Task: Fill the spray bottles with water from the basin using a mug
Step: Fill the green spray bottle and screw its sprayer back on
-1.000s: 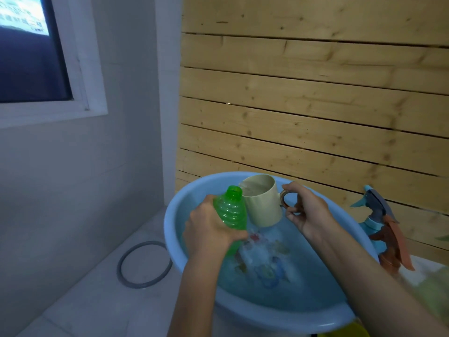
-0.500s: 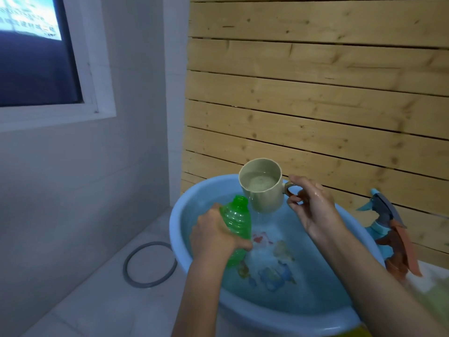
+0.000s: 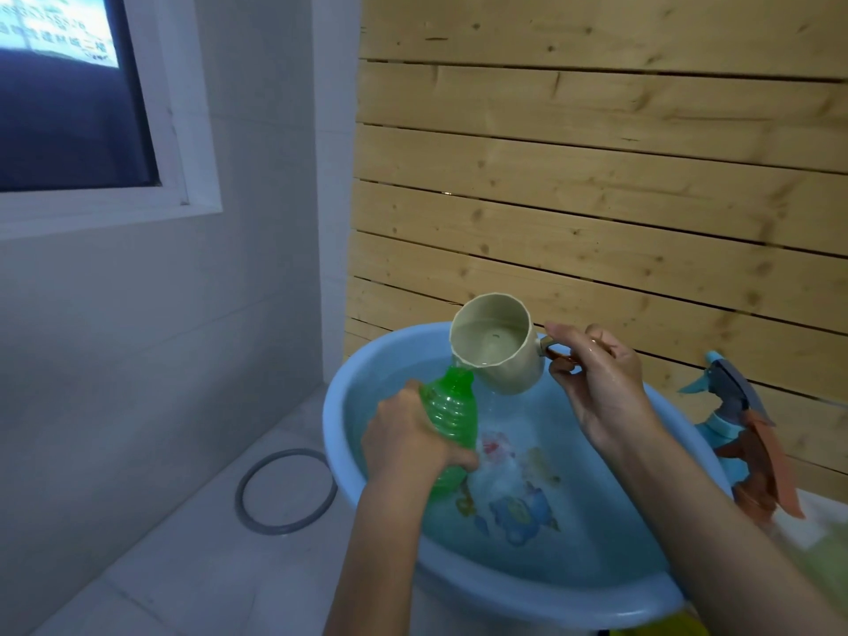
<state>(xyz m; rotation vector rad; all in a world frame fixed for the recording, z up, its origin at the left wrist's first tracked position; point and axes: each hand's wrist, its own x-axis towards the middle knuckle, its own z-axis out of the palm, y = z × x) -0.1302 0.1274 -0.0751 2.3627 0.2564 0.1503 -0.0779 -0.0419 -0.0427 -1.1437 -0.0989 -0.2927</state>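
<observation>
A light blue basin (image 3: 541, 601) holds water over a cartoon print on its bottom. My left hand (image 3: 408, 445) grips a green ribbed spray bottle (image 3: 452, 413) without its cap, tilted over the basin. My right hand (image 3: 601, 383) holds the handle of a beige mug (image 3: 498, 344). The mug is tipped to the left with water in it, its lip just above the bottle's open neck.
A blue and orange trigger sprayer head (image 3: 743, 433) stands to the right of the basin. Pale wooden slats (image 3: 596, 176) run behind. A grey ring (image 3: 287, 491) lies on the white tiled floor at left, below a window (image 3: 69, 94).
My right hand lifted the mug out of the basin and tipped it toward the bottle's neck. The green bottle tilted slightly under it.
</observation>
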